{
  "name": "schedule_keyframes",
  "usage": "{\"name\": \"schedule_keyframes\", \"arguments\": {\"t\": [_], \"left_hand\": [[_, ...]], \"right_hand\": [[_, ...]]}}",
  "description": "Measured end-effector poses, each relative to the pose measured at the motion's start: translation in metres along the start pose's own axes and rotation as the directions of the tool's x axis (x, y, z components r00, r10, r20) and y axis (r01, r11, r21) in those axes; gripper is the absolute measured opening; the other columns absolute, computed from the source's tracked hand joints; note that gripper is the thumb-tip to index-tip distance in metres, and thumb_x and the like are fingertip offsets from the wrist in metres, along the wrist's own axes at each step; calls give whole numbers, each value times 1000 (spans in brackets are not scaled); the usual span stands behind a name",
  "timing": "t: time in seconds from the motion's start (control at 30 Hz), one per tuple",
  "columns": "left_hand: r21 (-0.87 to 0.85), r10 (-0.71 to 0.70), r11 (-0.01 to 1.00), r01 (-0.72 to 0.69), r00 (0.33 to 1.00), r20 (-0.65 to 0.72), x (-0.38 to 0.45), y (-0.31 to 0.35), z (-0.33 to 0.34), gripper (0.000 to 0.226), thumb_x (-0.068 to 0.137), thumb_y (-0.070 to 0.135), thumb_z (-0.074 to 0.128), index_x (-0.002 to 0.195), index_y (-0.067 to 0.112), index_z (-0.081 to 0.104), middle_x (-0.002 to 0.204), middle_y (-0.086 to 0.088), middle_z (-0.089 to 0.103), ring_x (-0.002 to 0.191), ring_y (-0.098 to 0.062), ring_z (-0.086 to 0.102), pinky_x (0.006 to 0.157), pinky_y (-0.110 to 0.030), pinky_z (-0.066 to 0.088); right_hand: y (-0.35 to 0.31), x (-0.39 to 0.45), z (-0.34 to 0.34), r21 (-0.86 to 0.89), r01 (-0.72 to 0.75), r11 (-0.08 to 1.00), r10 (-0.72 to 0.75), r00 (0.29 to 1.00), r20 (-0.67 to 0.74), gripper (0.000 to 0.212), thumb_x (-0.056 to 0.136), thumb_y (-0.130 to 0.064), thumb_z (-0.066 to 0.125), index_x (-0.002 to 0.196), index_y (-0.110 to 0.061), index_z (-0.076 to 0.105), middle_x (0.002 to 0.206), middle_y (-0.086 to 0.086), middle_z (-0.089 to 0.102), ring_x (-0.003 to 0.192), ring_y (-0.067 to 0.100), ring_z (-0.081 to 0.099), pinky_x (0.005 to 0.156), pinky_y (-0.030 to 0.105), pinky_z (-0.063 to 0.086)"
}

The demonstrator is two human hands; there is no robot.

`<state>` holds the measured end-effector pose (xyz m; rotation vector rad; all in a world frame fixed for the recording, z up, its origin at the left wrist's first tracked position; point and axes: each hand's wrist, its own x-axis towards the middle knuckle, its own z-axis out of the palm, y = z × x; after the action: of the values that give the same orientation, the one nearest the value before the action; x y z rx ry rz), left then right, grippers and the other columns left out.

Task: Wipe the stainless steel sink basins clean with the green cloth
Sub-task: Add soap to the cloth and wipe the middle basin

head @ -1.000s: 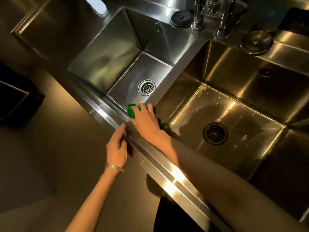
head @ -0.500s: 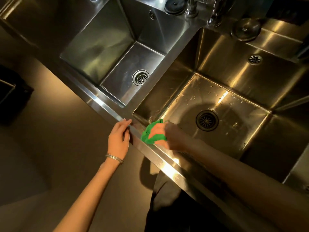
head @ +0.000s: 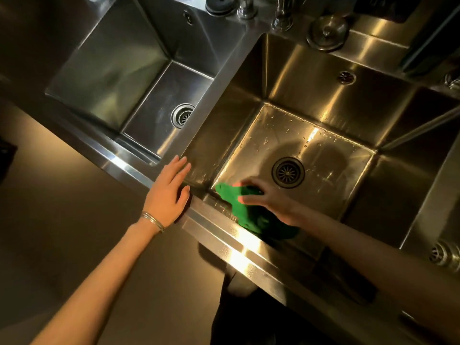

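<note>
far left: small basin [head: 139, 78], drain [head: 182, 116] at its near right corner, floor bare of cloth, walls steep on all sides. dry-looking, though hard to judge in this light.

next, left hand [head: 167, 192]: flat on the front rim [head: 224, 235], fingers straight and spread, gripping nothing, tips reaching toward the divider [head: 214, 100] between the basins. probably planted there as a brace while leaning over. bangles [head: 152, 221] at the wrist.

then cloth [head: 245, 212]: bunched against the near wall of the big basin [head: 348, 115], near left corner, one end down at the floor seam, the rest up the wall toward the rim.

right hand [head: 261, 196]: on top of the cloth, fingers spread over it and pressing it to the steel; blurred, so curled or flat impossible to tell for certain. likely working the corner seam.

further right: big drain [head: 288, 172] just beside the fingertips, droplets scattered over the floor beyond. plenty of open floor toward the far and right walls for wide strokes; tight only here, where near wall and left wall meet. overflow [head: 346, 77] high on the back wall, taps [head: 281, 13] on the ledge above, clear of the hand's reach at floor level.
</note>
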<state>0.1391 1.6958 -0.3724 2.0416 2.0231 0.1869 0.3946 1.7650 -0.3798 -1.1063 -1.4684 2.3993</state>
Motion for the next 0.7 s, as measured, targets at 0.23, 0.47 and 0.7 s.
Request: {"name": "schedule_keyframes", "arguments": {"t": [0.23, 0.47, 0.7], "left_hand": [[178, -9, 984, -7, 996, 89, 13, -21, 10, 64, 93, 42, 24, 145, 6, 17, 153, -13, 13, 142, -22, 9, 115, -44, 17], [144, -17, 989, 13, 1000, 22, 15, -20, 16, 64, 90, 39, 29, 146, 10, 17, 154, -8, 13, 141, -17, 9, 113, -44, 20], [144, -25, 989, 22, 999, 24, 16, -20, 15, 64, 89, 36, 32, 146, 8, 19, 153, -9, 14, 141, -18, 11, 114, -42, 22]], "right_hand": [[6, 89, 36, -2, 52, 999, -51, 988, 149, 40, 97, -11, 47, 137, -9, 44, 141, 7, 46, 126, 10, 44, 96, 7, 36], [57, 173, 24, -304, -99, 947, 115, 993, 35, 36, 97, -22, 48, 133, -19, 52, 138, 5, 50, 130, 21, 43, 108, 27, 31], [40, 163, 31, -313, 46, 949, -24, 997, 75, 39, 88, -16, 61, 126, -17, 55, 125, 5, 59, 117, 20, 54, 96, 26, 40]]}}
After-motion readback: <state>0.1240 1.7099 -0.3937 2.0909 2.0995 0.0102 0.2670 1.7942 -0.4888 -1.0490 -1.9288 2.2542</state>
